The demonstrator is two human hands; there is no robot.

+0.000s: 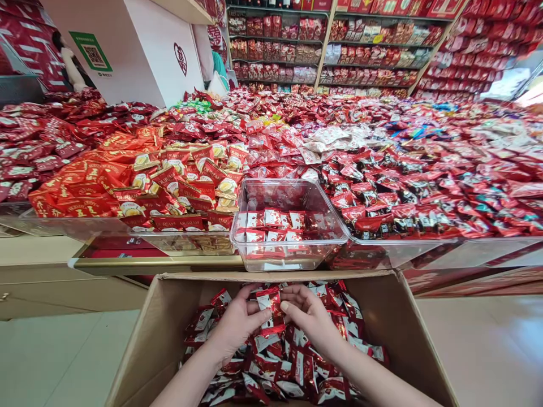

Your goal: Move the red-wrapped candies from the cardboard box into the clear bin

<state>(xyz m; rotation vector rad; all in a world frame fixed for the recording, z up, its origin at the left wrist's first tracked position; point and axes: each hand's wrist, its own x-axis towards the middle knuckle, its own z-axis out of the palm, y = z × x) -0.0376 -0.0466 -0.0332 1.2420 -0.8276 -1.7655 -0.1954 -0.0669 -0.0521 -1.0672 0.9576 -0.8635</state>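
Observation:
A red and white candy packet (270, 310) is held upright between my two hands, over an open cardboard box (142, 345). My left hand (241, 323) grips its left side, thumb across the front. On the other side, my right hand (311, 319) has its thumb and curled fingers at the packet's right edge. Whether more packets sit behind this one is hidden. Below and around my hands lie many loose packets (303, 367) of the same look. Just beyond the box, a clear plastic bin (292, 263) holds similar packets (275, 219) set in rows.
Durian snack packets (178, 189) and orange-red packets (87, 183) are heaped left of the bin. Red and black packets (394, 217) fill trays to the right. A white pillar (139, 51) stands at the back left. Stocked shelves (278, 37) line the far wall.

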